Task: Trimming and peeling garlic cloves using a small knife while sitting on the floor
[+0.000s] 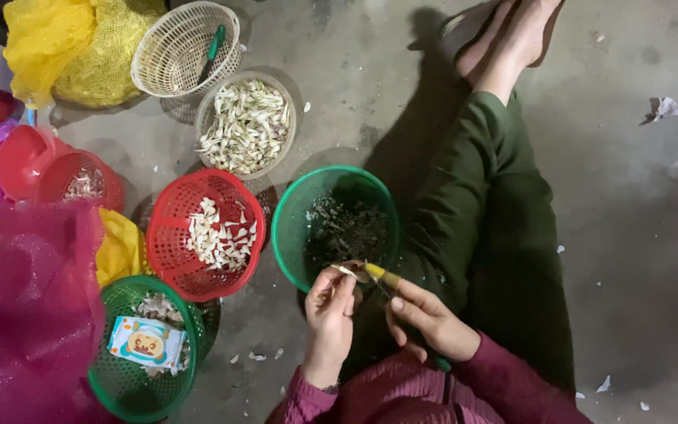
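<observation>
Now the person is sitting on the grey concrete floor (637, 235), peeling a small pale garlic clove (344, 271) over the round green plastic basket of dark peelings (288, 228). Just beyond that basket's near rim, the left hand (329, 310) is pinching the clove between curled fingertips, while the right hand (431, 316) is gripping a short yellow-handled knife (382, 276), its tip touching the clove. Keeping the blade shallow and angled away from the thumb should lift skin cleanly. Left of the green basket, a red plastic basket of peeled white cloves (168, 216) is waiting.
</observation>
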